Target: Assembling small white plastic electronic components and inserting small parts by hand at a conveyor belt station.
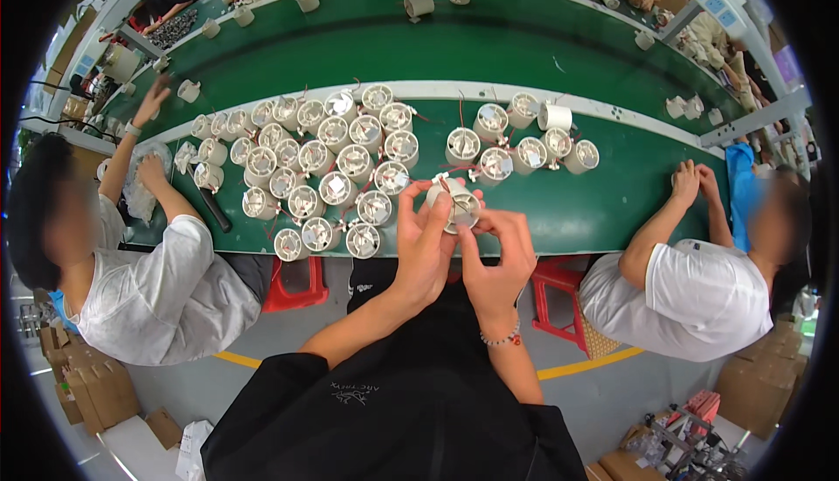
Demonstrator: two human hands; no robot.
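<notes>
In front of my chest, just over the near edge of the green bench, I hold a white cylindrical plastic housing tilted so its spoked open end shows. My left hand is wrapped round its left side, thumb along the wall. My right hand has thumb and fingers closed at its right rim; whether a wire is pinched there cannot be made out. Similar housings with thin red and dark wires stand close together to the left, such as one white housing. A smaller cluster, including another housing, sits beyond my hands.
A white rail separates the bench from a green belt carrying scattered housings. A black-handled tool lies at the left. Co-workers sit on both sides, one in a grey shirt, one in a white shirt. Red stools stand below.
</notes>
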